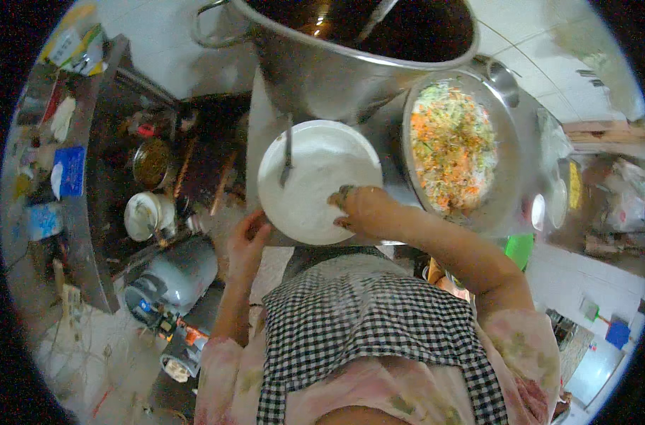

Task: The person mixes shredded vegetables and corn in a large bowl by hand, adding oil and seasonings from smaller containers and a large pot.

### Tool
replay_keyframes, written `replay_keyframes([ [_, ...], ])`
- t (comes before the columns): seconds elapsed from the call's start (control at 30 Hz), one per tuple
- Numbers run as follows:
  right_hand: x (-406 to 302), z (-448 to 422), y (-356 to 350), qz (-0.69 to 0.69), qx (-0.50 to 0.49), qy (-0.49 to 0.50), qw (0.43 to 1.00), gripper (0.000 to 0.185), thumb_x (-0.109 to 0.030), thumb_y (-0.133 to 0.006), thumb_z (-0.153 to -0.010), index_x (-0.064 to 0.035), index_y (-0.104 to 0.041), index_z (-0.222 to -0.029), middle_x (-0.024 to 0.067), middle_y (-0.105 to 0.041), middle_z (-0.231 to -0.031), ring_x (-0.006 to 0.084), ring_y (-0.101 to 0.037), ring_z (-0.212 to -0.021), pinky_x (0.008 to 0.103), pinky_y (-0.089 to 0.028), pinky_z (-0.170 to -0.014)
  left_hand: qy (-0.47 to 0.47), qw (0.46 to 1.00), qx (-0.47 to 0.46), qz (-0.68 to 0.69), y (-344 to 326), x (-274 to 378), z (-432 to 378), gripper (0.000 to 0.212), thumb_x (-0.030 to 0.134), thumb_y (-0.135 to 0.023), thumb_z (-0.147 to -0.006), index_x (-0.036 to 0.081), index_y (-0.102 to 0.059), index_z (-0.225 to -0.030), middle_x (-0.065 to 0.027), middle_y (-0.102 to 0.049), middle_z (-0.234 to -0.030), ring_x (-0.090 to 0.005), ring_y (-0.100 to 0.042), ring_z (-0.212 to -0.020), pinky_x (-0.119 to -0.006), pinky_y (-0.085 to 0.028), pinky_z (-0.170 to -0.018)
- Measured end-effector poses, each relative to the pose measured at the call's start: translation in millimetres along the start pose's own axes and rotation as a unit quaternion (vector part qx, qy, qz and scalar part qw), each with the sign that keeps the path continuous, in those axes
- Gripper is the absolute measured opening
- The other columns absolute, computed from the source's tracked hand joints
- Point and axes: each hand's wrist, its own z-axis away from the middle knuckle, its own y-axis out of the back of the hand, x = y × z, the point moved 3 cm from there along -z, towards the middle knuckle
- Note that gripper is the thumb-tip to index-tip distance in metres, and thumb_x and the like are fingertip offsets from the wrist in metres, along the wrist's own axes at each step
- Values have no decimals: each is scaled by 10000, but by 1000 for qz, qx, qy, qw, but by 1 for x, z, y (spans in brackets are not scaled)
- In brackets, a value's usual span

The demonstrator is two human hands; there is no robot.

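Note:
A white bowl (267,149) with pale white contents (314,191), perhaps flour or batter, rests on the metal worktop before me. My right hand (367,210) reaches over its right side, fingers bent down close to the white contents. Dark greenish bits cling around those fingertips; whether they pinch anything is hidden. Against the bowl's lower left outer wall, the curved fingers of my left hand (248,236) hold its side. A metal utensil (288,151) leans inside the bowl at the upper left. Right of it sits a wide metal basin (505,170) of shredded vegetables (452,149), orange and pale green.
A tall steel pot (322,69) with dark contents and a utensil stands behind the bowl. To the left are a metal shelf unit (102,175) holding containers and a gas cylinder (179,271) on the floor. A green object (519,251) is beside my right arm.

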Motion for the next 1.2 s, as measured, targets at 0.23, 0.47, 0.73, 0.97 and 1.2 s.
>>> replay_keyframes([
  [0.23,6,-48,-25,-17,-45,-95,994,458,-377,-546,-743,48,-515,-911,203,-574,-825,345,-557,-787,415,-436,-716,45,998,-11,35,-8,0,-1,306,104,-590,-753,6,-522,-1036,-52,-570,-938,-134,-527,-849,-256,-428,-764],
  [0.47,-14,-60,-54,-35,-19,-93,995,495,-391,-546,-736,33,-468,-981,188,-560,-908,343,-536,-858,414,-437,-736,-9,999,19,47,-10,-6,-1,267,98,-594,-742,9,-548,-989,-32,-565,-803,-96,-517,-722,-224,-427,-662],
  [0.73,23,-58,-55,-509,-25,-280,813,410,-335,-552,-758,-14,-502,-1009,145,-573,-855,289,-545,-785,350,-451,-681,32,999,3,23,-3,4,1,279,110,-580,-755,16,-542,-1015,-69,-581,-930,-140,-545,-831,-255,-437,-745],
  [0.97,38,-56,-31,-184,166,-92,964,220,-253,-502,-828,-47,-578,-845,62,-557,-726,180,-510,-590,330,-427,-538,17,998,49,-22,13,11,-2,259,104,-514,-794,20,-532,-1038,-75,-561,-962,-133,-515,-866,-245,-405,-769],
  [1.2,41,14,44,-597,159,-275,736,190,-204,-418,-858,-106,-560,-938,6,-539,-787,101,-504,-624,199,-383,-412,-29,996,79,1,33,-15,-12,242,89,-528,-784,1,-544,-1009,-76,-557,-995,-146,-525,-858,-258,-417,-751],
])
